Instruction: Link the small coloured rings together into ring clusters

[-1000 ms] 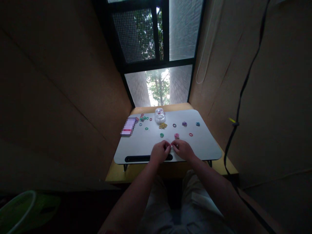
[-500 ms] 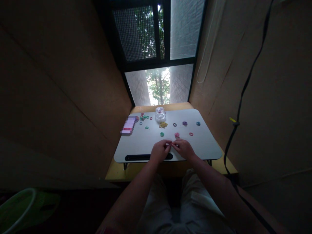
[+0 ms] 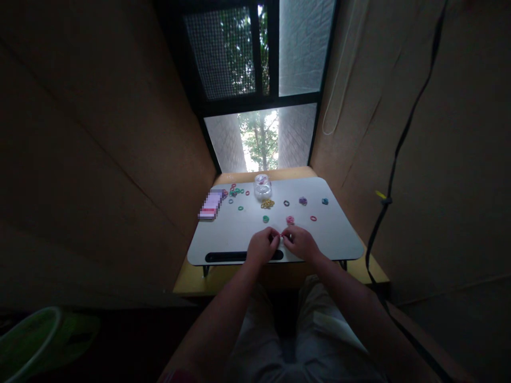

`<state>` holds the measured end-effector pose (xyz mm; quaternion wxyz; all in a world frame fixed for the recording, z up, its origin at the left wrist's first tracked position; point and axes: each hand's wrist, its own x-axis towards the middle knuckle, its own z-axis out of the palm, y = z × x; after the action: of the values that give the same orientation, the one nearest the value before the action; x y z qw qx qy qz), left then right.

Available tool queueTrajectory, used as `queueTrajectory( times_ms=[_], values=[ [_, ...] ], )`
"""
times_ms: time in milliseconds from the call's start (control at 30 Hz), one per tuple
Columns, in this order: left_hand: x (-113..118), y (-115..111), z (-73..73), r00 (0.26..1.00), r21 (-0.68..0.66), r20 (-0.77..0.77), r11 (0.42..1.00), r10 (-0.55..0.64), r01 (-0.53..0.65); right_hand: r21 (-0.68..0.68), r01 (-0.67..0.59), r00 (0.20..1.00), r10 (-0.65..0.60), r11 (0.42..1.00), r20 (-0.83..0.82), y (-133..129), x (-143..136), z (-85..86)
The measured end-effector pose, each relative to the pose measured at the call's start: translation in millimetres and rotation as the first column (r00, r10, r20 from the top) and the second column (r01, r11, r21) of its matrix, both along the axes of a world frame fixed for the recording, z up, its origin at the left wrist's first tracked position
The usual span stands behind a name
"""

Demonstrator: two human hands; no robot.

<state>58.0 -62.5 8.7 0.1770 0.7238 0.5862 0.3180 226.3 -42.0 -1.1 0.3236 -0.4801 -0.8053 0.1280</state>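
As the left hand (image 3: pixel 263 244) and right hand (image 3: pixel 299 243) nearly meet over a white worktop (image 3: pixel 223 236), both pinching a small reddish piece (image 3: pixel 281 235) between them, pink rings (image 3: pixel 290 219) lie just beyond the right hand.

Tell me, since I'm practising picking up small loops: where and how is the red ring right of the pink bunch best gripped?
I'd probably pinch the red ring by its right edge, coming from above: it lies flat as an open loop, apart from the pink bunch on its left.
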Motion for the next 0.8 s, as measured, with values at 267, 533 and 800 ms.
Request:
queueTrajectory(
  times_ms=[267,533,800],
  values=[
    [0.7,-1.8,4.7,1.000,-0.016,-0.010,1.000,-0.018,0.018,0.002,0.014,1.000,-0.014,1.000,0.011,2.9,-0.1,-4.3],
    [1.9,-1.9,9.3,0.998,-0.023,0.007,0.998,-0.058,0.058,0.008,0.009,0.998,-0.009,1.000,0.068,0.6,-2.5,-1.9],
    [0.7,-0.5,1.9,1.000,-0.048,0.019,0.999,0.021,-0.020,0.032,-0.007,0.996,0.004,0.999,0.089,-3.9,-3.3,3.9]
  ],
)
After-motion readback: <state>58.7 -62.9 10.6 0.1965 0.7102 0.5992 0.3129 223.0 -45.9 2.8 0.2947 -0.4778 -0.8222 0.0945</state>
